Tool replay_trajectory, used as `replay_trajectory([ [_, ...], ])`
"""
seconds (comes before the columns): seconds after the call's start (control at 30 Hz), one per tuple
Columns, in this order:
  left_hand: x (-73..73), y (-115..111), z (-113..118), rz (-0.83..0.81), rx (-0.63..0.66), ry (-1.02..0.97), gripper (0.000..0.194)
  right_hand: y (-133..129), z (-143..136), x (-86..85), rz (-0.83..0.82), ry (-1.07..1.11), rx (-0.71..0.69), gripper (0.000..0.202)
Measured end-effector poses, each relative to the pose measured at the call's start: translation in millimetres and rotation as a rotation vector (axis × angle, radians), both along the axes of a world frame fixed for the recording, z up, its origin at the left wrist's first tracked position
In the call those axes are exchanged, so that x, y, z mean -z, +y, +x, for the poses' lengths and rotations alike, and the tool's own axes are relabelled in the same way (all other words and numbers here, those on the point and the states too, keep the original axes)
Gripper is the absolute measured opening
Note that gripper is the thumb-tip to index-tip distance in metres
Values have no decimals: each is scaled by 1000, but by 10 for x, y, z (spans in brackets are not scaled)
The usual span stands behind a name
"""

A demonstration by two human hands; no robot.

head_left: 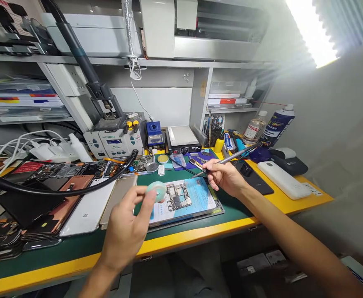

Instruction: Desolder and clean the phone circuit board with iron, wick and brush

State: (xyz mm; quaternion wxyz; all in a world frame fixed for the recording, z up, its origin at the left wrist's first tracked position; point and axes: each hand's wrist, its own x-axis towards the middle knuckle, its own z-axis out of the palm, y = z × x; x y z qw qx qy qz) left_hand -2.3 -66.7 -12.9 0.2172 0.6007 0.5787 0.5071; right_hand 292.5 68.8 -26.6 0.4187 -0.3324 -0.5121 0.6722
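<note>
Between thumb and fingers, my left hand (127, 219) pinches a small round pale-green spool (156, 191) above the bench's near middle. A slim grey soldering iron (231, 157) rests in the closed fingers of my right hand (223, 176), its thin tip pointing left and down over the far edge of a book. Beneath both hands lies that thick blue-and-white book (202, 196). On the book sits a phone logic board (179, 197), partly behind the spool from where I look. Neither hand visibly touches the board.
Phones and parts (44, 198) are piled on the left, crossed by a thick black hose (107, 185). A hot-air station (114, 140) and a flat heating unit (183, 138) stand behind. Bottles, a spray can (277, 126) and a white phone-shaped case (282, 180) occupy the right.
</note>
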Motion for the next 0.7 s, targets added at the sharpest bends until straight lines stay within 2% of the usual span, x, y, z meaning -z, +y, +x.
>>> replay_trajectory([
  [0.13, -311, 369, -10, -6, 314, 162, 37, -54, 0, -71, -3, 25, 55, 25],
  [0.23, -383, 621, 23, 93, 438, 326, 23, -111, -33, -152, -7, 52, 133, 23],
  [0.33, -296, 772, 6, 266, 531, 471, 11, -155, -82, -217, -11, 75, 226, 26],
  [0.5, -18, 808, -105, 537, 688, 598, 27, -235, -137, -227, 7, 39, 326, 23],
  [0.6, 66, 781, -153, 614, 705, 735, 29, -324, -155, -213, 22, -13, 337, 20],
  [0.7, 117, 773, -212, 609, 667, 833, 33, -417, -175, -227, -15, -51, 288, 24],
])
